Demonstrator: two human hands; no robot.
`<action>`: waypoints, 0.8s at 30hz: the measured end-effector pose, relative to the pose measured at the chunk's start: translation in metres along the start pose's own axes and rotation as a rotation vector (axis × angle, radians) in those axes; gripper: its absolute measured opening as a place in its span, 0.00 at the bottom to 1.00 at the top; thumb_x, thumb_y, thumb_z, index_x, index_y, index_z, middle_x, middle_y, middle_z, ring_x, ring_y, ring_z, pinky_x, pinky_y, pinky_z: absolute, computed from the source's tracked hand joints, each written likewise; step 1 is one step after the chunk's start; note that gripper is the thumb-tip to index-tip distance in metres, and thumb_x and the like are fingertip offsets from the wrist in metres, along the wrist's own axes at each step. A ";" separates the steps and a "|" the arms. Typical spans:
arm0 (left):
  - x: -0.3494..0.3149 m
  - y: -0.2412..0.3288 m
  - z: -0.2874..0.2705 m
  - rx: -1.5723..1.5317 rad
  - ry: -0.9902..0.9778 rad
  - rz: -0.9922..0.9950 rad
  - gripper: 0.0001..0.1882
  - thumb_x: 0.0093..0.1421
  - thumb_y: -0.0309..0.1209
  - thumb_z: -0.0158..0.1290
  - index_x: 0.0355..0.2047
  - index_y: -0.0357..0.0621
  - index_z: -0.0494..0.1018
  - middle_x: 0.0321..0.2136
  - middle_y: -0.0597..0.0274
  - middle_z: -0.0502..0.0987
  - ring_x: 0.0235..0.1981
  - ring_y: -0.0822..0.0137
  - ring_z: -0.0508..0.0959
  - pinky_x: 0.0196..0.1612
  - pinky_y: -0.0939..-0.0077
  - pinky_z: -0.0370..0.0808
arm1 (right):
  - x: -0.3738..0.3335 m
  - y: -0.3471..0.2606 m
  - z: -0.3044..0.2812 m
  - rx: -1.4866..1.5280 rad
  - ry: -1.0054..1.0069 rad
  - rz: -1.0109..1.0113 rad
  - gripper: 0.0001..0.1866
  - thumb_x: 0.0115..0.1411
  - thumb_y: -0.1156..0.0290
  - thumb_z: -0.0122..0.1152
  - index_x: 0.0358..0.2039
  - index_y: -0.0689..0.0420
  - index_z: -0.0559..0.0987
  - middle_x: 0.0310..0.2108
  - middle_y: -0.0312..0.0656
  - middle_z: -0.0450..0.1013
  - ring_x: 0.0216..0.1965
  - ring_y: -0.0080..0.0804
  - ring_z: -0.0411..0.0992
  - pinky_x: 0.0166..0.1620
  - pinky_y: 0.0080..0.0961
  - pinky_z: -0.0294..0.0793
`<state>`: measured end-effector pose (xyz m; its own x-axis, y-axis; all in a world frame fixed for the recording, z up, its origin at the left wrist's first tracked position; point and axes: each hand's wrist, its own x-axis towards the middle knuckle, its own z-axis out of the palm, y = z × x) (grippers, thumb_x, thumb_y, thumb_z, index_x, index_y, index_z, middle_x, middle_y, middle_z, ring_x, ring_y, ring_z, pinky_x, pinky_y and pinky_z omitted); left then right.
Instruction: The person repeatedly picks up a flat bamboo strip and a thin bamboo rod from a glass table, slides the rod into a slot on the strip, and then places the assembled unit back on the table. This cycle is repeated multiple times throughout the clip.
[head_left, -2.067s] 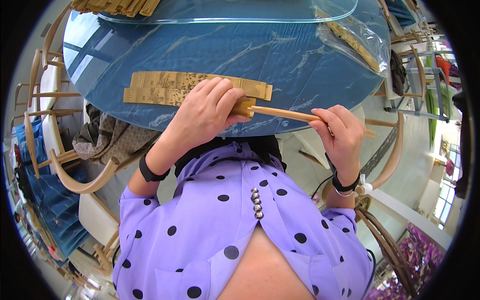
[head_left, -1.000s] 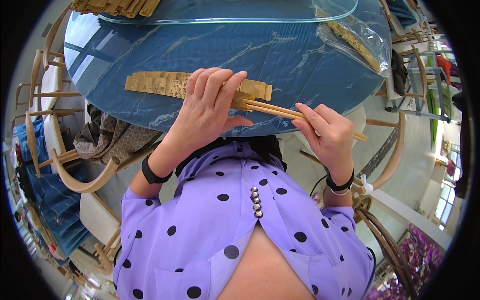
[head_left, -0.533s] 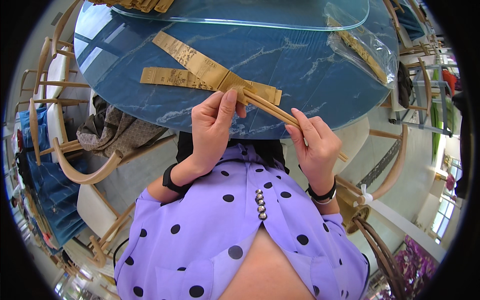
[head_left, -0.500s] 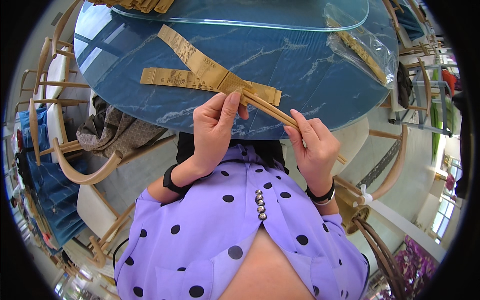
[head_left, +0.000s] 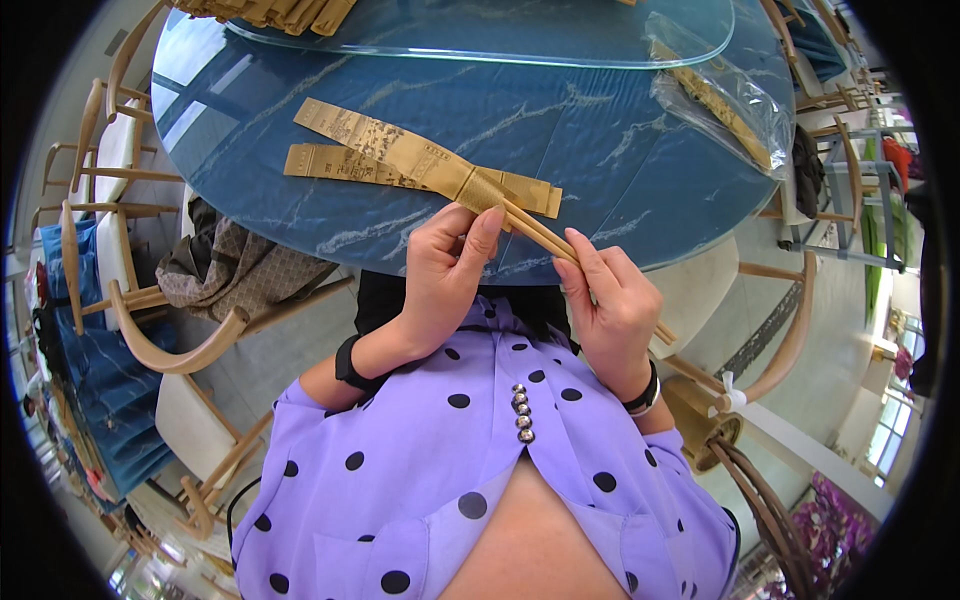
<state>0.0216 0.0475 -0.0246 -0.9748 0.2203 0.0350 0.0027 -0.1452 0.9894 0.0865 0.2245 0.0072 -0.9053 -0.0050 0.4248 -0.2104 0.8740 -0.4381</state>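
Note:
Between my two hands, a pair of wooden chopsticks [head_left: 537, 232] runs slantwise, with one end in a long gold printed paper sleeve [head_left: 405, 150]. My left hand [head_left: 447, 265] pinches the sleeve at its near end, thumb on top, where the chopsticks come out. Lower on the chopsticks, my right hand [head_left: 612, 305] grips them between thumb and fingers, and their tips stick out below it. Beneath the held sleeve, flat on the blue table, lies another gold paper sleeve [head_left: 325, 161], crossed by the first and partly hidden.
The blue marbled table [head_left: 600, 120] carries a clear glass turntable [head_left: 480, 45] at its far side. A pile of gold sleeves [head_left: 280, 12] lies at the far left. At the right is a clear plastic bag [head_left: 725, 100] with a gold strip inside. Wooden chairs [head_left: 180, 345] flank me.
The held sleeve has swung flatter, its far end dropping closer to the sleeve beneath. My left hand has shifted right and slightly nearer; my right hand has moved a little left.

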 end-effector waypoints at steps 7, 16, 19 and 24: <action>0.011 0.013 -0.006 -0.265 0.102 -0.121 0.17 0.75 0.37 0.47 0.43 0.36 0.80 0.27 0.70 0.77 0.18 0.87 0.55 0.19 0.88 0.51 | 0.002 0.000 0.006 0.062 -0.022 -0.047 0.20 0.59 0.67 0.71 0.51 0.59 0.82 0.24 0.37 0.70 0.21 0.31 0.68 0.23 0.29 0.66; 0.011 0.015 -0.023 -0.258 0.188 0.007 0.15 0.74 0.35 0.48 0.40 0.38 0.79 0.38 0.61 0.84 0.20 0.85 0.56 0.20 0.88 0.53 | -0.031 0.048 -0.029 -0.177 -0.009 -0.215 0.17 0.62 0.64 0.67 0.50 0.57 0.84 0.19 0.34 0.62 0.18 0.28 0.63 0.21 0.27 0.61; 0.009 0.009 -0.018 -0.244 0.149 0.013 0.15 0.75 0.36 0.48 0.40 0.38 0.79 0.38 0.60 0.84 0.20 0.85 0.58 0.20 0.88 0.53 | -0.039 0.046 -0.033 -0.153 0.028 -0.240 0.15 0.61 0.66 0.68 0.46 0.59 0.85 0.17 0.33 0.60 0.15 0.28 0.60 0.19 0.27 0.58; 0.011 0.011 -0.018 -0.221 0.131 0.027 0.17 0.75 0.37 0.48 0.41 0.36 0.80 0.34 0.63 0.82 0.19 0.85 0.57 0.20 0.87 0.53 | -0.041 0.041 -0.027 -0.081 0.084 -0.248 0.14 0.60 0.68 0.69 0.44 0.61 0.86 0.16 0.33 0.60 0.14 0.28 0.60 0.18 0.27 0.56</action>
<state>0.0070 0.0308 -0.0161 -0.9956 0.0892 0.0282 -0.0058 -0.3600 0.9329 0.1247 0.2738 -0.0068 -0.7953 -0.1863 0.5769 -0.3885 0.8871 -0.2491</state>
